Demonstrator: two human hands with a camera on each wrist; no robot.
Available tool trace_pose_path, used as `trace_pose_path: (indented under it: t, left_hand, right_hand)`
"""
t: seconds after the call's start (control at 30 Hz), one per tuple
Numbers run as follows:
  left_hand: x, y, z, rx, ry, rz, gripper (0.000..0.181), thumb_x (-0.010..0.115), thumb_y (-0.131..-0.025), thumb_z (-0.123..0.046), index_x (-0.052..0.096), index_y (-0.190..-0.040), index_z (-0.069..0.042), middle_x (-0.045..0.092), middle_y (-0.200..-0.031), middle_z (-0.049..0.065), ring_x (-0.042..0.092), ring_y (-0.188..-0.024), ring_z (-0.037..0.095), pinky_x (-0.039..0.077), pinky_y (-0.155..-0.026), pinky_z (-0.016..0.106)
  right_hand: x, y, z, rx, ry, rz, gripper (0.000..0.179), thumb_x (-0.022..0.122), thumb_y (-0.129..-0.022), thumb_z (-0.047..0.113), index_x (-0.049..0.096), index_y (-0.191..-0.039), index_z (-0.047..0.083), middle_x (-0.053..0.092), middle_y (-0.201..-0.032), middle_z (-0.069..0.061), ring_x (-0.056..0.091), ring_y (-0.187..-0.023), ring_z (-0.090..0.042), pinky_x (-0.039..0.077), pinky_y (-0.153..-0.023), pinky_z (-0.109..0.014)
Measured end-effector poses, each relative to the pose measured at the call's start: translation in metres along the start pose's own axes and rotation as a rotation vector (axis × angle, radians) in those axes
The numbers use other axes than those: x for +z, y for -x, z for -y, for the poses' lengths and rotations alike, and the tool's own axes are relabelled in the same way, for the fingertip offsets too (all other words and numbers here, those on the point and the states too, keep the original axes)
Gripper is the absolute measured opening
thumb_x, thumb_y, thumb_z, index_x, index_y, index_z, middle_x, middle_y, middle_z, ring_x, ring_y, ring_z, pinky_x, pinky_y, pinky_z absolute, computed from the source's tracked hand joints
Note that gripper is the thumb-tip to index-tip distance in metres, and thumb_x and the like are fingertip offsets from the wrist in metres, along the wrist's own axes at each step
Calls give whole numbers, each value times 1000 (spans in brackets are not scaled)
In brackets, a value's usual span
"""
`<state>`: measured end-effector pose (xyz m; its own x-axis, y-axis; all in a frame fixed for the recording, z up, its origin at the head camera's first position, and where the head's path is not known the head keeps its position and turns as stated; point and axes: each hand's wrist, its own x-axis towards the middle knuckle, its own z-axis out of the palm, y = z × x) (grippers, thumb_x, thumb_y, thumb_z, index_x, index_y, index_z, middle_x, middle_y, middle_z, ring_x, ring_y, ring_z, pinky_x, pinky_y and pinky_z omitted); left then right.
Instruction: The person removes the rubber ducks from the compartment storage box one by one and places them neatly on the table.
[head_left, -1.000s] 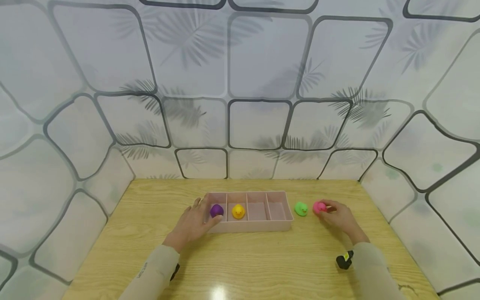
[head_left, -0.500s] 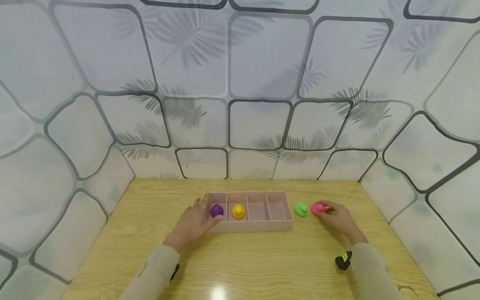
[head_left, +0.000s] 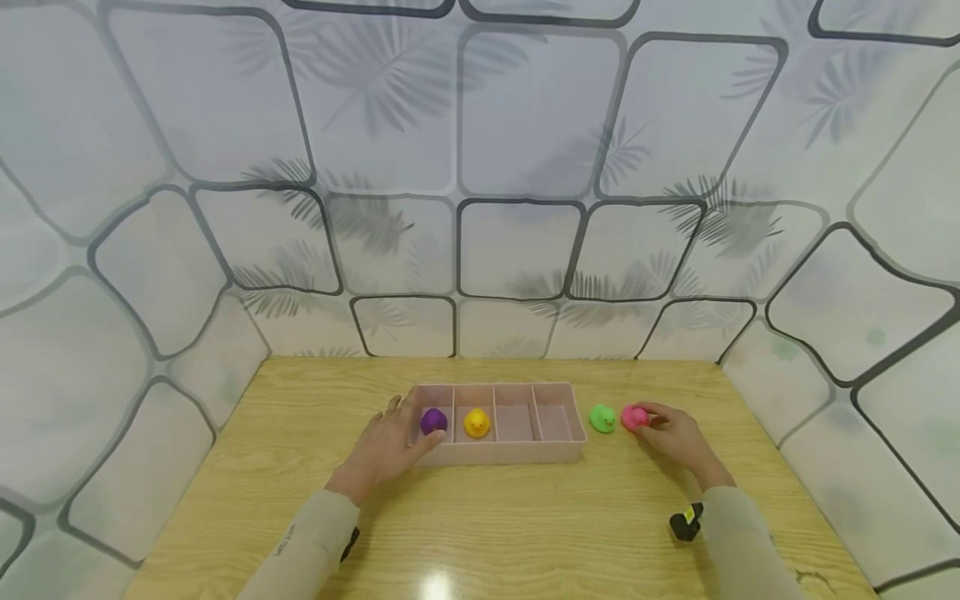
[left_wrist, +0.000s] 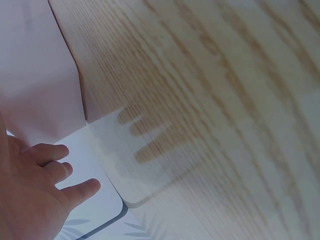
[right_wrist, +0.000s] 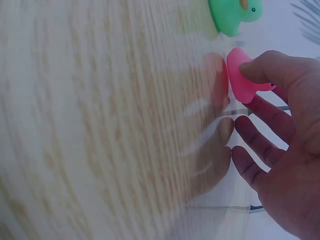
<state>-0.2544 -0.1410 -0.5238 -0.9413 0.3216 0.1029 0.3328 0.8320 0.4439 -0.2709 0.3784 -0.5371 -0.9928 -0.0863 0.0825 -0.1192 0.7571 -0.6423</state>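
A pale pink box with a row of compartments lies on the table. My left hand holds its left end, thumb over the front wall and fingers along the left side. The leftmost compartment holds a purple toy duck; beside it, in the second one, sits a yellow rubber duck. My right hand pinches a pink rubber duck between thumb and finger, its base at the tabletop. Just left of that duck stands a green rubber duck, outside the box.
The wooden table meets a patterned backdrop at its back and sides. A small black device is at the right wrist. The box's two right compartments have nothing in them.
My right hand has shifted slightly left with the pink duck, bringing it nearer the green duck. The left hand and the box have stayed still.
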Motion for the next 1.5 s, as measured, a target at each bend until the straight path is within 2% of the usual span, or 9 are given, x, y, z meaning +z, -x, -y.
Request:
trace_pose_path:
  t: [0.3, 0.53, 0.8, 1.07, 1.5]
  left_hand:
    - [-1, 1, -1, -6, 12, 9, 101, 51, -102, -68, 15, -168, 0, 42, -163, 28, 35, -153, 53, 31, -122, 70]
    - [-1, 1, -1, -9, 16, 11, 101, 50, -102, -69, 15, -168, 0, 40, -164, 27, 33, -154, 52, 30, -122, 70]
    - [-1, 1, -1, -10, 13, 14, 101, 49, -102, -69, 15, -168, -1, 40, -164, 27, 33, -154, 52, 30, -123, 70]
    - [-1, 1, -1, -8, 13, 15, 102, 49, -102, -70, 14, -169, -2, 41, -164, 26, 33, -155, 51, 30, -122, 71]
    - [-1, 1, -1, -1, 5, 10, 101, 50, -102, -69, 15, -168, -1, 42, -164, 25, 33, -154, 52, 30, -122, 71]
  right_hand:
    - [0, 1, 1, -3, 0, 28, 44, 76, -97, 16, 66, -136, -3, 71, -124, -31, 70, -110, -44, 58, -93, -55]
    - [-3, -1, 5, 16, -6, 65, 52, 77, -94, 15, 63, -140, -4, 68, -129, -33, 67, -114, -46, 58, -93, -55]
    - [-6, -3, 22, 36, -3, 51, 60, 73, -101, 33, 56, -150, 3, 55, -151, -31, 54, -131, -51, 53, -98, -63]
    - [-8, -6, 41, -66, 42, -18, 54, 73, -101, 27, 59, -147, 3, 58, -148, -29, 58, -129, -51, 52, -99, -66]
    - [-7, -10, 67, -133, 15, -20, 52, 73, -100, 28, 61, -145, 3, 60, -148, -25, 60, -127, -48, 53, -100, -66]
